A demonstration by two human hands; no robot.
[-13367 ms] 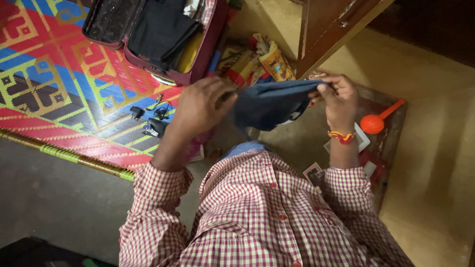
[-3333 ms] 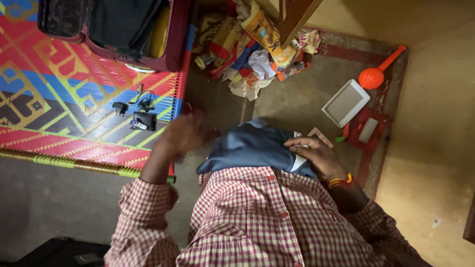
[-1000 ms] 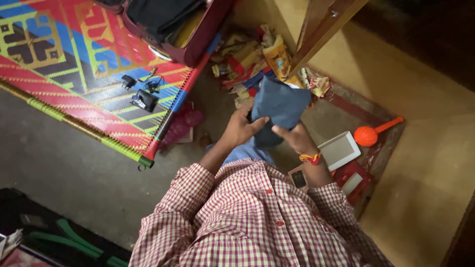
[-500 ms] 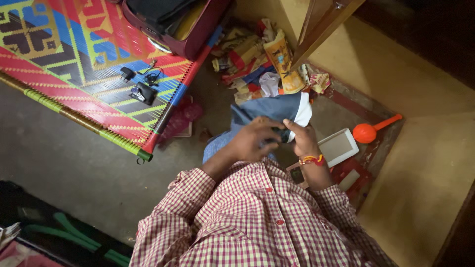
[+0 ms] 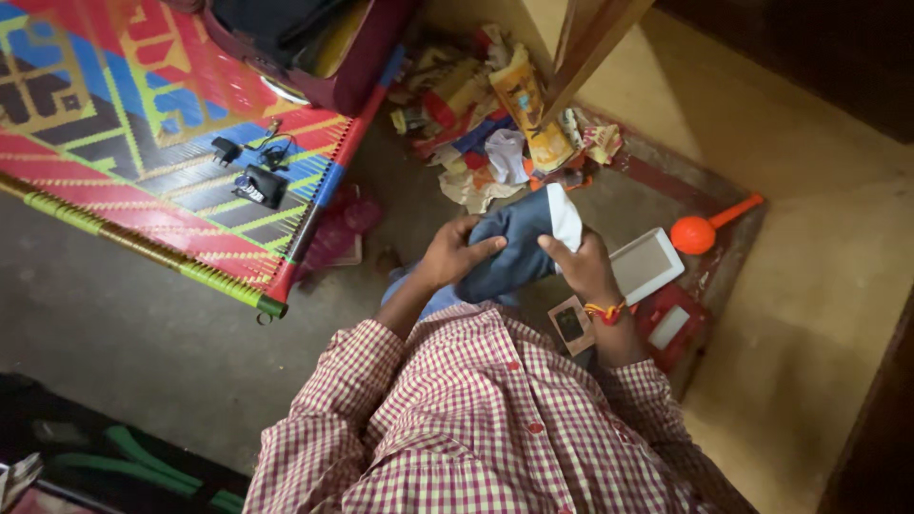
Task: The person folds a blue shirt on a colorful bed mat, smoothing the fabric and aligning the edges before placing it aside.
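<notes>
Between my two hands, out in front of my chest, sits the folded dark blue garment [image 5: 509,249], with a strip of white lining showing at its upper right end. Its long axis runs on a slant, from low on my left up toward the far right. My left hand [image 5: 455,257] closes around the lower left part, thumb lying across the top of the cloth. My right hand [image 5: 583,268], the one with the orange thread band [image 5: 604,309] at the wrist, pinches the higher white-edged end, so each hand has one end of the bundle and neither is free.

Below the garment, on the floor, lie a white tray [image 5: 647,264] and an orange scoop [image 5: 705,228] to my right, a heap of wrappers [image 5: 495,124] farther ahead, and the patterned woven mat [image 5: 124,124] with a small dark charger [image 5: 259,186] well off to my left.
</notes>
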